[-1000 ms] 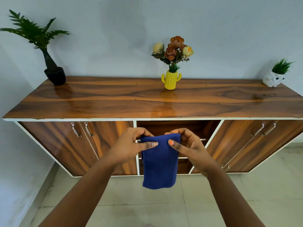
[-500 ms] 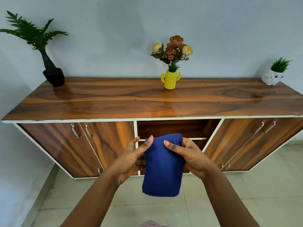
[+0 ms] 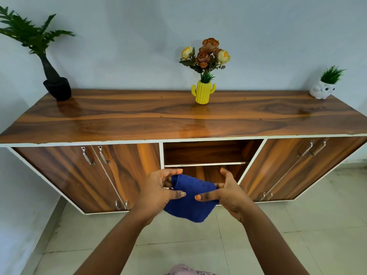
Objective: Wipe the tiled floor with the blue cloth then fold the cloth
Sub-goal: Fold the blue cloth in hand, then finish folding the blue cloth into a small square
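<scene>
The blue cloth [image 3: 190, 197] is folded into a small thick square and held in the air between both hands, in front of the cabinet's open middle shelves. My left hand [image 3: 156, 192] grips its left edge, thumb on top and fingers curled behind. My right hand [image 3: 228, 193] holds the right edge with the thumb across the top face and fingers underneath. The cloth's lower corner hangs down toward the pale tiled floor [image 3: 297, 245].
A long wooden cabinet [image 3: 178, 120] stands against the wall, with closed doors at both sides. On top stand a black potted plant [image 3: 56, 86], a yellow cactus vase of flowers [image 3: 203, 92] and a white owl planter [image 3: 322, 90].
The cloth hung long from its top edge a second ago; it is now doubled into a shorter square. Both hands have dropped lower and shifted their hold to its sides.
</scene>
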